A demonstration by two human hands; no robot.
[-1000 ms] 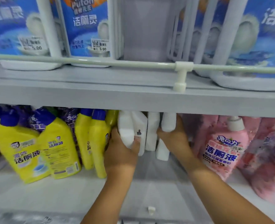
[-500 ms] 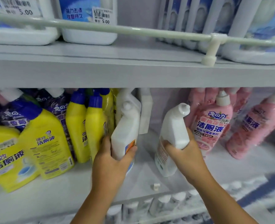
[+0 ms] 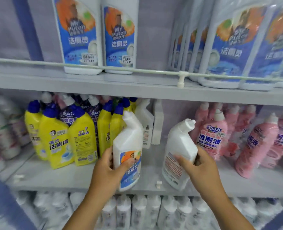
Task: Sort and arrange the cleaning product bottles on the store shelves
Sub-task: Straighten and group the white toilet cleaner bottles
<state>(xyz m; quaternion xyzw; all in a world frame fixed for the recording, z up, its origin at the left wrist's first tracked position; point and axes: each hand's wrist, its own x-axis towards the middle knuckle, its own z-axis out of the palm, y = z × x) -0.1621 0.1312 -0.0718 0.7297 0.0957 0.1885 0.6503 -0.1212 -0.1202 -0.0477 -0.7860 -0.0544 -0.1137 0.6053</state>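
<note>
— Nearest?
— Left hand (image 3: 106,170) wrapped round a white bottle (image 3: 129,146), blue label showing; right hand (image 3: 202,168) gripping a second white bottle (image 3: 179,150), both at the middle shelf (image 3: 71,178) front.
— Behind?
— Yellow bottles (image 3: 57,138) left, pink bottles (image 3: 253,143) right.

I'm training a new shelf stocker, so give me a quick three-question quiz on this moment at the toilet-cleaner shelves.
1. True or false: the left hand grips a white bottle with its label facing the camera.
2. What does the right hand hold?
3. The pink bottles stand: A) left of the hands, B) right of them, C) on the top shelf.

Key: 1 true; 2 another white angled-neck bottle; 3 B.
</note>
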